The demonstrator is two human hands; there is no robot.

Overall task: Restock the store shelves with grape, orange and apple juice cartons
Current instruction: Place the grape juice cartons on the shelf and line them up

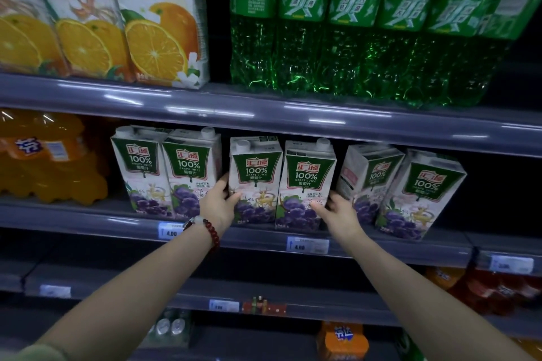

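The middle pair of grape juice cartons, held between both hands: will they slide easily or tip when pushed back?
The grape juice cartons look tall and narrow, so a high push may tip them. The left hand and right hand press low, which probably helps. They look stiff-sided and likely heavy if full.

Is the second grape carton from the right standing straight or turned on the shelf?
Upright but turned: the second grape carton from the right shows its side panel, unlike its front-facing neighbours.

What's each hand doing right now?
Left hand: gripping the left side of the middle carton pair.
Right hand: gripping the pair's right side.
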